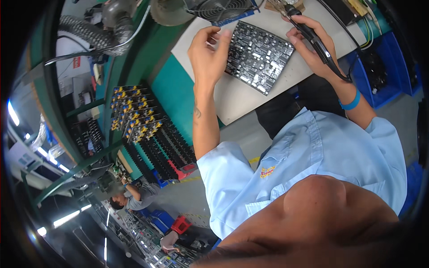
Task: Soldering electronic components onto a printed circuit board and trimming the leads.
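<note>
A square circuit board, crowded with small parts and shiny solder joints, lies tilted on a pale work board. My left hand is at its left edge, with the thumb and curled fingers closed on that side. In my right hand is a soldering iron with a black handle, held beyond the right corner of the circuit board. The iron's front end points to the far edge, beside a small brown block. Its tip is hard to make out there.
A black fan stands at the far edge, near a round metal dish. Blue bins flank the right side. To the left are a rack of yellow-and-blue parts and a flexible duct. A co-worker is farther off.
</note>
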`<state>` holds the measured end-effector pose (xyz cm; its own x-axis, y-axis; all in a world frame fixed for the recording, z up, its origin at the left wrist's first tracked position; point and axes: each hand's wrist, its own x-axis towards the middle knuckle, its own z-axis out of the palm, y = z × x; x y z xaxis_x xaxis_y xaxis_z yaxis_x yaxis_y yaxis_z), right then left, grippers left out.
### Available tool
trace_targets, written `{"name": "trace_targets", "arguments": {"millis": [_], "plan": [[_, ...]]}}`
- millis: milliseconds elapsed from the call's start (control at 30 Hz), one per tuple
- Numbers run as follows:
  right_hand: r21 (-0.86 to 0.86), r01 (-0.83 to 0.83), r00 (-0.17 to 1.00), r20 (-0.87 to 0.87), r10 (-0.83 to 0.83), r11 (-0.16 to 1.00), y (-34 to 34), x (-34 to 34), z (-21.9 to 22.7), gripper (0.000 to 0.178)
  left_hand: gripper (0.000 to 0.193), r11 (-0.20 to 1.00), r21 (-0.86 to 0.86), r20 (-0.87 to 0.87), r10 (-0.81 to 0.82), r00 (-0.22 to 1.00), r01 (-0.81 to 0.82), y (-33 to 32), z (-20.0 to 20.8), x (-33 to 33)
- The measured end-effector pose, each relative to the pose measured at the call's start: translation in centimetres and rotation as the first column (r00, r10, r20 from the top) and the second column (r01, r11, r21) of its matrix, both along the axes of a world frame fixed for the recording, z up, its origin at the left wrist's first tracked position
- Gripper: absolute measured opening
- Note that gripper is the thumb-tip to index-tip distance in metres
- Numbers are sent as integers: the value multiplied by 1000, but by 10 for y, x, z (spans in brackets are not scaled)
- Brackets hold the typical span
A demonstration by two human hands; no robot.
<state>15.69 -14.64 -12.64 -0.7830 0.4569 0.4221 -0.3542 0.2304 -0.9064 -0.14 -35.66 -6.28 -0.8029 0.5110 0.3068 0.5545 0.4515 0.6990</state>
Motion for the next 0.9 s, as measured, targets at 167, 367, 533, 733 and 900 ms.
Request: {"name": "trace_targets", "arguments": {"millis": [167,367,533,733,900], "plan": [[83,-8,1000,-12,9,997,0,-6,-3,49,37,954,-254,-2,-167,986,161,-18,-34,-13],[91,-5,996,89,-3,996,-3,-5,-16,48,38,955,95,376,-296,878,281,-29,-31,-8],[25,143,988,56,-144,989,3,5,-28,46,40,932,338,564,-314,764,133,-24,-24,-3],[-61,180,980,-81,-184,982,5,11,-11,40,42,896,443,627,-318,711,9,-23,-26,-4],[-141,73,982,-165,-96,987,3,12,5,40,41,890,456,626,-331,706,13,-24,-26,-9]]}}
